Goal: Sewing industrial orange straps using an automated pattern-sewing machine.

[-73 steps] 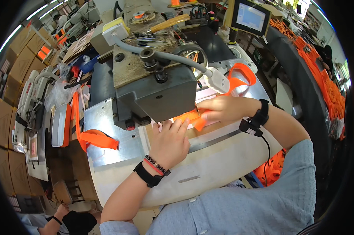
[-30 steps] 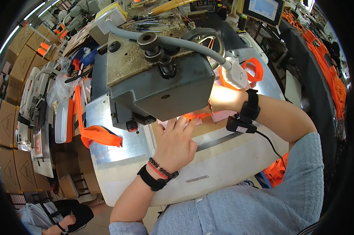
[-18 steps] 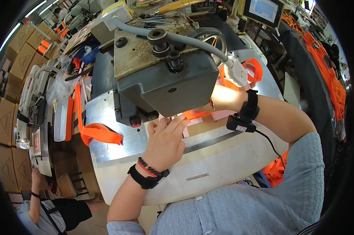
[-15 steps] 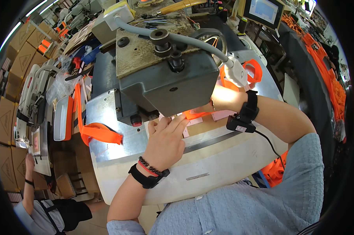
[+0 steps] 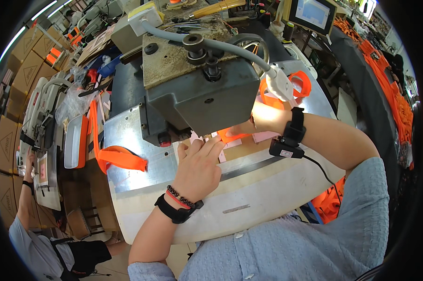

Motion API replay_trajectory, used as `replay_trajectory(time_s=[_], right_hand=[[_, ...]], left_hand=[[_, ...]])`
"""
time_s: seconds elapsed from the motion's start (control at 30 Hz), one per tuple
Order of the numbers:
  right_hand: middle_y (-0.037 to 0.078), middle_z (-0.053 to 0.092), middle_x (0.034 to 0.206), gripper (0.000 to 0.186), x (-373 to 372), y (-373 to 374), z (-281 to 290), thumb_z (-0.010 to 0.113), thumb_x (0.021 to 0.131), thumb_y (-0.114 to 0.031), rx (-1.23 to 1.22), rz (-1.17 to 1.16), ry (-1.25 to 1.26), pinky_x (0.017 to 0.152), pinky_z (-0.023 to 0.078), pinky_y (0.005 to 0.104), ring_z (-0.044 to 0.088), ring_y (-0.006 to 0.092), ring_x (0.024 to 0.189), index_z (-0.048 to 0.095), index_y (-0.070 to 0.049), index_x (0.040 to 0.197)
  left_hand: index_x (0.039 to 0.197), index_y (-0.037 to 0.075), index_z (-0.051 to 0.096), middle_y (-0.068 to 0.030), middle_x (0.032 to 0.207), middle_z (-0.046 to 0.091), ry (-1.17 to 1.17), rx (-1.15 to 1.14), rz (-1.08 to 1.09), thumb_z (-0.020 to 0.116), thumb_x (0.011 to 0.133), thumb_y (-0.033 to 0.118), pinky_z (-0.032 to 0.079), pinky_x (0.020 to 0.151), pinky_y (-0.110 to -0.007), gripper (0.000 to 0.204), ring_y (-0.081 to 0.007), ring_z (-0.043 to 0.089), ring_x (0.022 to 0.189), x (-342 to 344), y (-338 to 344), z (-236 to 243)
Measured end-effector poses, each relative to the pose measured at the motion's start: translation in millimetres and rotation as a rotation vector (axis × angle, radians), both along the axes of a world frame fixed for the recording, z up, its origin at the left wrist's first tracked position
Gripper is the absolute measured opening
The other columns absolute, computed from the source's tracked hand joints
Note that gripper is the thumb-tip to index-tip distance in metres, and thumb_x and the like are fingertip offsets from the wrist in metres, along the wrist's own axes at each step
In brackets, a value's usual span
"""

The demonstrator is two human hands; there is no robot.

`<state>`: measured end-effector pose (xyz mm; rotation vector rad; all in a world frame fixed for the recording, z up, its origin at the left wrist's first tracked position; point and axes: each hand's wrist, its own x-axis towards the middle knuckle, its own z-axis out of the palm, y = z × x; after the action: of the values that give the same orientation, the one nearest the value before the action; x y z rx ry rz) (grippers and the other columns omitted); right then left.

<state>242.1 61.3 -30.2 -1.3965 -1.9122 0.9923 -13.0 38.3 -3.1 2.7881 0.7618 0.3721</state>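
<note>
My left hand point(image 5: 198, 166) lies palm down with its fingers stretched out, at the lower front of a sewing machine head point(image 5: 211, 100). Its fingertips touch the left end of an orange strip point(image 5: 226, 136) on a brown board point(image 5: 244, 151) with pale pink strips point(image 5: 232, 144). From the right, my right hand point(image 5: 264, 117) reaches in under the lamp light. One finger or the thumb shows on the orange strip; the machine head hides the others, so its grip is unclear. The needle area is also hidden.
An orange strap point(image 5: 122, 158) lies on the metal plate at left, beside a white-and-orange tray point(image 5: 74, 143). Orange loops point(image 5: 301, 84) lie at the right behind a lamp point(image 5: 279, 83). A co-worker's arm point(image 5: 26, 192) reaches to another machine at far left.
My right hand has shifted slightly, and more of the orange strip shows. My left hand stays nearly in place. The co-worker's arm has moved farther forward.
</note>
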Motion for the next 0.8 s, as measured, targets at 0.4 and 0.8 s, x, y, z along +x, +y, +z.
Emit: replay_trajectory(time_s=[0.4,0.8], right_hand=[[0.018,0.068,0.104,0.055,-14.3,-11.9,64.7,0.087,0.071,-0.023,-0.304,-0.077,-0.177,0.086,0.054,0.0412,0.066,0.0315,0.098,0.063,0.002,0.113],[0.023,0.068,0.112,0.066,-12.1,26.8,-9.2,0.088,0.069,-0.03,-0.155,-0.017,-0.391,0.09,0.054,0.0413,0.066,0.0347,0.107,0.059,0.005,0.117]], left_hand=[[0.125,0.006,0.062,-0.0069,0.127,0.062,-0.06,0.039,-0.036,0.056,0.074,-0.001,0.036,0.091,-0.047,0.052,-0.0278,0.054,0.106,-12.6,11.2,5.8],[0.134,0.003,0.059,-0.0056,0.141,0.057,0.073,0.2,-0.102,0.058,0.074,0.004,0.037,0.095,-0.048,0.06,-0.0279,0.053,0.114,-0.9,9.8,-0.7]])
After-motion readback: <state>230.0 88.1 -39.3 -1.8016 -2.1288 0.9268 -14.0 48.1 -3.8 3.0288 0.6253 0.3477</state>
